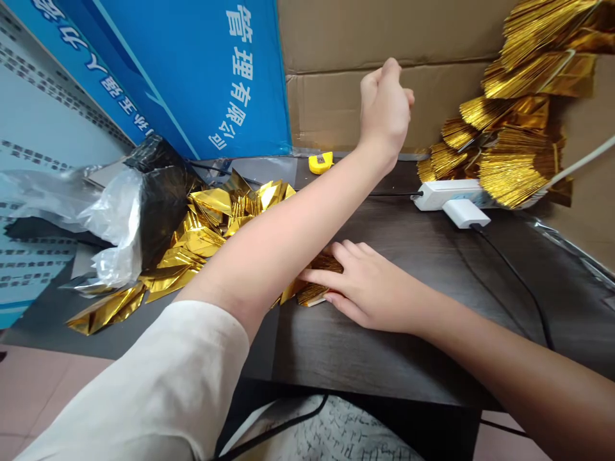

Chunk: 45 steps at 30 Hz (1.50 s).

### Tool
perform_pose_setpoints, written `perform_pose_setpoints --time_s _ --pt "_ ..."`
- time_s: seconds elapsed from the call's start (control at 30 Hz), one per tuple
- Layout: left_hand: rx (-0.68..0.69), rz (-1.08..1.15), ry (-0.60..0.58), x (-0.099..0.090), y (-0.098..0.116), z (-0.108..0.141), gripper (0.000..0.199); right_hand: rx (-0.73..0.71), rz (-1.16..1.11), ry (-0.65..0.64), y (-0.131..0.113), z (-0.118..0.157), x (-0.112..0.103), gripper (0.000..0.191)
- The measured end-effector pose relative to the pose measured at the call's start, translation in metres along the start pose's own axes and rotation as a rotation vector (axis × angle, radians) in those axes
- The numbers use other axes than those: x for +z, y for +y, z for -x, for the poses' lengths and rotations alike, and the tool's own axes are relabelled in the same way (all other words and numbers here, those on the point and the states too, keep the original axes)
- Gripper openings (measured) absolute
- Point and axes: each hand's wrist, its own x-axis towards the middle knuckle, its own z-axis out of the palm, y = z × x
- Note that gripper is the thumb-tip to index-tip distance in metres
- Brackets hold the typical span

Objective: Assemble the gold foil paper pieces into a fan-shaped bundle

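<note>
My left hand (387,112) is raised in a closed fist in front of the cardboard, its arm crossing over the table. What the fist holds, if anything, is hidden. Lower down, my right hand (360,282) rests on a small bundle of pleated gold foil paper (312,293), its fingers over the top and its thumb along the near edge. My left forearm hides part of this bundle. A heap of folded gold foil pieces (202,240) lies to the left, behind and beside that forearm.
A yellow tape measure (320,162) sits at the table's back. A white power strip (451,194) with a plugged-in adapter (466,213) and black cable stands right, beside stacked gold foil fans (514,160). Black and clear plastic bags (118,218) lie left, before a blue printed board (192,77).
</note>
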Motion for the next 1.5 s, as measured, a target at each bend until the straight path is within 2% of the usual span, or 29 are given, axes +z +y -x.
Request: perform_pose_setpoints --time_s 0.07,0.1,0.17,0.23,0.3,0.37,0.43,0.5,0.57,0.63,0.73,0.8,1.0,1.13,1.23,1.33,1.43,1.5 --pt "-0.041 0.168 0.131 -0.003 0.008 0.002 0.039 0.006 -0.014 0.006 0.001 0.000 0.001 0.049" --pt "-0.044 0.229 0.153 -0.007 0.012 0.004 0.033 0.006 -0.026 0.013 0.001 0.001 0.002 0.048" --pt "-0.017 0.255 0.088 -0.020 0.018 0.010 0.025 0.003 -0.052 0.034 0.002 0.003 0.003 0.046" --pt "0.019 0.210 -0.044 -0.041 0.024 0.025 0.019 0.002 -0.077 0.056 0.003 0.005 0.005 0.047" --pt "0.129 -0.025 -0.330 -0.070 0.028 0.051 0.021 0.003 -0.101 0.077 0.003 0.007 0.007 0.047" --pt "0.254 -0.273 -0.505 -0.103 0.028 0.086 0.017 0.006 -0.136 0.123 0.005 0.008 0.010 0.046" --pt "0.252 -0.628 -0.639 -0.133 0.024 0.127 0.015 0.013 -0.184 0.183 0.006 0.009 0.014 0.050" --pt "0.280 -0.839 -0.715 -0.156 0.012 0.168 0.017 0.026 -0.227 0.226 0.009 0.009 0.018 0.057" --pt "0.241 -0.915 -0.703 -0.170 -0.004 0.204 0.020 0.039 -0.253 0.239 0.011 0.008 0.020 0.061" --pt "0.280 -0.963 -0.662 -0.175 -0.020 0.232 0.032 0.049 -0.264 0.228 0.011 0.008 0.021 0.060" --pt "0.322 -1.005 -0.621 -0.177 -0.037 0.257 0.049 0.047 -0.266 0.189 0.012 0.008 0.020 0.059" --pt "0.320 -0.992 -0.583 -0.176 -0.042 0.264 0.049 0.035 -0.261 0.169 0.011 0.008 0.020 0.061" --pt "0.382 -0.978 -0.397 -0.175 -0.050 0.267 0.021 0.028 -0.274 0.156 0.010 0.008 0.020 0.059" --pt "0.414 -0.977 -0.367 -0.178 -0.046 0.264 0.019 0.025 -0.298 0.151 0.010 0.007 0.019 0.057" --pt "0.353 -0.922 -0.302 -0.184 -0.038 0.252 0.016 0.023 -0.337 0.156 0.011 0.007 0.019 0.058" --pt "0.278 -0.859 -0.126 -0.187 -0.030 0.231 0.011 0.024 -0.363 0.165 0.013 0.007 0.019 0.058" --pt "0.118 -0.643 0.049 -0.185 -0.027 0.206 0.011 0.015 -0.370 0.168 0.014 0.007 0.019 0.055" --pt "0.004 -0.444 0.071 -0.180 -0.027 0.191 0.013 0.015 -0.373 0.164 0.014 0.007 0.019 0.053"
